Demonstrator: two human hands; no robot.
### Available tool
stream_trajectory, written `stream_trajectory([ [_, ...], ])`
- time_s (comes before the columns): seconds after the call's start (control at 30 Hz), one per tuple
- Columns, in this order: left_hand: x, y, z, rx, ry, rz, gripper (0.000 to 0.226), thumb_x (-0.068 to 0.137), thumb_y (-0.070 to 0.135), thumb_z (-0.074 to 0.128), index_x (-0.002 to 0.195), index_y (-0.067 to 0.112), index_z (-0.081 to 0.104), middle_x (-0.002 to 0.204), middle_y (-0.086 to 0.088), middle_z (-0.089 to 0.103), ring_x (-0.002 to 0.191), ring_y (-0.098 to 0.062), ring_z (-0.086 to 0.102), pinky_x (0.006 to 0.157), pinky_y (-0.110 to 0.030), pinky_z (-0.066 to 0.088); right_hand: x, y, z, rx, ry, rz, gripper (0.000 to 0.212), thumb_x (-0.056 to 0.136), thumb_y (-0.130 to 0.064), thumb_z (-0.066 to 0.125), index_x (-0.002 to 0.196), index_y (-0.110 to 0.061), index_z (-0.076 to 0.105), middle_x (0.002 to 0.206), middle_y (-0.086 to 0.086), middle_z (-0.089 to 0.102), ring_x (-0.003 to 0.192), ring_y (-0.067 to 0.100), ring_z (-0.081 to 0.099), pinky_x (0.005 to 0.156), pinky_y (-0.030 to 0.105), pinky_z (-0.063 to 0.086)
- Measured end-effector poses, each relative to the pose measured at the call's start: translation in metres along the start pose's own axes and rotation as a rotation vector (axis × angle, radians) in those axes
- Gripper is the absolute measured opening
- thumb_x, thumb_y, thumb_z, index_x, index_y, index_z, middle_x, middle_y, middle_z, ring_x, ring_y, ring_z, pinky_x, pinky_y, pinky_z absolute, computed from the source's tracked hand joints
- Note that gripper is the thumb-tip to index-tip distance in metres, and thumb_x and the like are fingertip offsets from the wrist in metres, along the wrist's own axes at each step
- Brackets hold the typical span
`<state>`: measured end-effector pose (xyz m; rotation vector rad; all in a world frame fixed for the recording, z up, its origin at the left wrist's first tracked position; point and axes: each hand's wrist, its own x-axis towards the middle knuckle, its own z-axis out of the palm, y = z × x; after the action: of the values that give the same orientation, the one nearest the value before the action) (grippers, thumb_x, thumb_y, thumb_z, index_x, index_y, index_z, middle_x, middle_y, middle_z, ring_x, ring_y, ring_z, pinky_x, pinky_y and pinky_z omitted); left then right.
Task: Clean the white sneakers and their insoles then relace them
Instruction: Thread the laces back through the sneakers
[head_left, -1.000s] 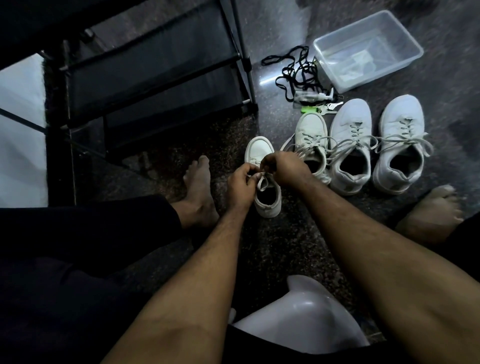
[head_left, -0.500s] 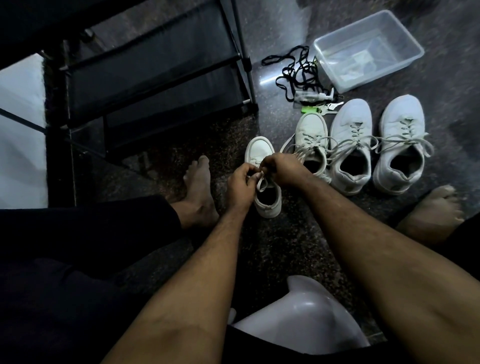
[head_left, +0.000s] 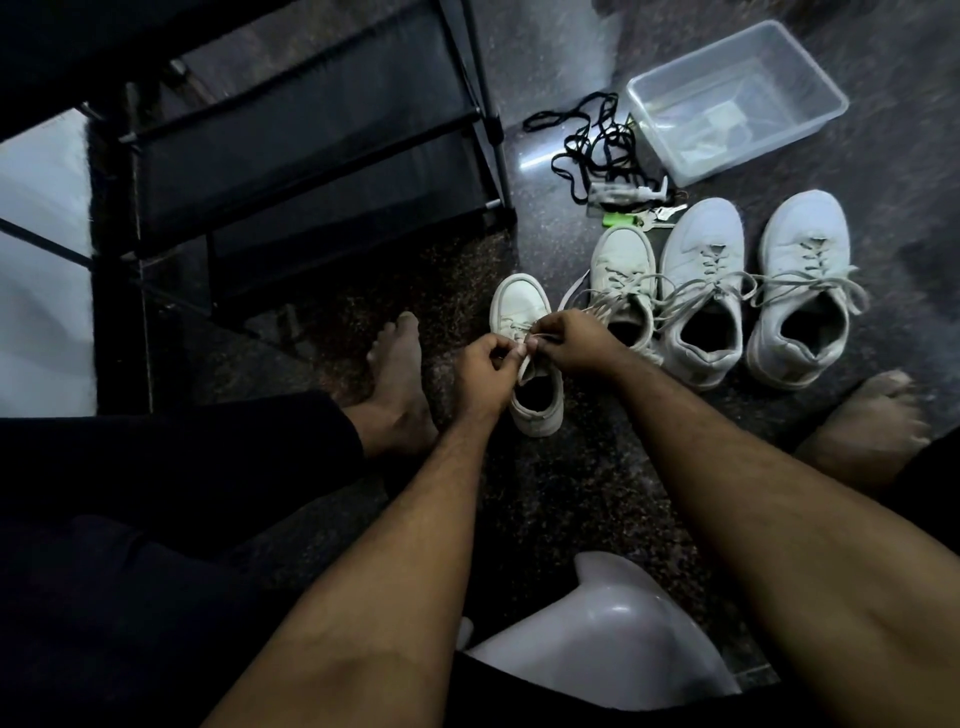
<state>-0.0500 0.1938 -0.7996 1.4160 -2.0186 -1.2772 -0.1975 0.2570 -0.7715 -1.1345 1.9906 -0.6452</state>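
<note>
Several white sneakers stand on the dark speckled floor. The nearest small sneaker (head_left: 519, 306) sits between my feet, toe pointing away. My left hand (head_left: 480, 371) and my right hand (head_left: 569, 343) meet above its tongue, and each pinches a piece of its white lace (head_left: 524, 364). To the right stand a second small sneaker (head_left: 621, 260) and two larger ones (head_left: 701, 260) (head_left: 805, 249), their long laces lying loose and tangled across each other.
A black shoe rack (head_left: 291, 140) fills the upper left. A clear plastic tub (head_left: 826, 83) sits at the upper right, with black laces (head_left: 592, 140), a small clear bottle (head_left: 623, 192) and keys with a green tag (head_left: 639, 221) beside it. A white stool (head_left: 602, 649) is under me.
Both hands stay over the small sneaker's tongue; the fingers have shifted slightly on the lace. Nothing else has moved.
</note>
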Motion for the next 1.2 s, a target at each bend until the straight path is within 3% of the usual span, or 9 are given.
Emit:
stream_trajectory([
  [0.17,-0.002,0.003,-0.001,-0.112,-0.034,-0.029,0.004,0.086,0.007,0.075,0.087,0.004,0.073,0.084,-0.008,0.073,0.07,-0.013,0.064,0.065,-0.022,0.051,0.0,-0.003,-0.005,0.088,-0.022,0.072,0.021,0.091,-0.021,0.064,0.107,-0.013,0.075,0.101,0.005,0.075,0.098,0.016,0.068,0.09,0.03,0.053],
  [0.4,0.002,-0.001,0.002,-0.092,0.041,-0.116,0.007,0.092,0.015,0.066,0.087,0.01,0.064,0.077,-0.005,0.067,0.064,-0.015,0.058,0.061,-0.028,0.048,-0.002,-0.003,-0.004,-0.032,-0.011,0.026,0.027,0.089,-0.028,0.07,0.113,-0.018,0.071,0.103,0.005,0.073,0.097,0.019,0.067,0.079,0.024,0.046],
  [0.53,0.0,0.004,0.003,-0.376,0.113,-0.339,0.009,0.092,0.007,0.06,0.083,0.01,0.059,0.076,-0.011,0.063,0.057,-0.014,0.054,0.047,-0.025,0.044,-0.001,-0.001,-0.006,-0.126,0.01,0.047,0.034,0.085,-0.03,0.075,0.114,-0.014,0.069,0.102,0.007,0.072,0.094,0.024,0.066,0.072,0.023,0.038],
  [0.7,-0.001,0.003,-0.001,-0.698,0.153,-0.506,0.009,0.098,0.003,0.044,0.094,0.004,0.053,0.072,-0.009,0.06,0.045,-0.008,0.055,0.037,-0.019,0.04,0.001,0.001,-0.007,-0.259,0.028,0.05,0.033,0.087,-0.03,0.072,0.117,-0.016,0.069,0.113,0.011,0.07,0.102,0.029,0.065,0.082,0.031,0.048],
  [0.77,0.0,0.001,-0.002,-0.771,0.171,-0.554,0.015,0.098,0.003,0.045,0.086,0.008,0.051,0.069,-0.008,0.06,0.045,-0.009,0.056,0.038,-0.019,0.042,0.0,0.001,-0.006,-0.291,0.022,0.043,0.032,0.088,-0.03,0.07,0.117,-0.017,0.069,0.114,0.011,0.07,0.103,0.029,0.065,0.085,0.033,0.05],
  [0.93,0.002,-0.006,-0.005,-0.91,0.218,-0.646,0.011,0.096,0.004,0.048,0.088,0.009,0.053,0.066,-0.004,0.066,0.049,-0.009,0.064,0.047,-0.02,0.05,-0.002,0.0,-0.006,-0.313,0.016,0.051,0.025,0.088,-0.031,0.067,0.109,-0.017,0.072,0.104,0.009,0.073,0.096,0.029,0.067,0.082,0.033,0.053],
  [1.07,0.009,-0.009,-0.011,-1.106,0.247,-0.699,0.012,0.098,0.007,0.043,0.094,0.008,0.055,0.087,-0.007,0.07,0.075,-0.016,0.07,0.076,-0.028,0.054,-0.002,-0.001,-0.007,-0.316,0.029,0.092,0.021,0.085,-0.029,0.071,0.105,-0.021,0.071,0.102,0.004,0.072,0.095,0.025,0.067,0.083,0.033,0.054],
  [1.13,0.015,-0.009,-0.016,-1.18,0.255,-0.725,0.024,0.103,0.013,0.04,0.088,0.008,0.058,0.076,-0.003,0.071,0.077,-0.015,0.066,0.075,-0.026,0.052,-0.002,-0.002,-0.008,-0.344,0.048,0.088,0.022,0.085,-0.029,0.071,0.106,-0.024,0.069,0.103,0.001,0.072,0.099,0.025,0.067,0.087,0.035,0.051],
  [1.2,0.02,-0.008,-0.018,-1.183,0.318,-0.747,0.032,0.105,0.017,0.04,0.076,0.014,0.053,0.052,0.005,0.061,0.059,-0.008,0.057,0.056,-0.02,0.047,-0.004,-0.003,-0.008,-0.405,0.09,0.073,0.023,0.086,-0.033,0.069,0.109,-0.029,0.069,0.106,-0.002,0.072,0.105,0.024,0.065,0.096,0.039,0.045],
])
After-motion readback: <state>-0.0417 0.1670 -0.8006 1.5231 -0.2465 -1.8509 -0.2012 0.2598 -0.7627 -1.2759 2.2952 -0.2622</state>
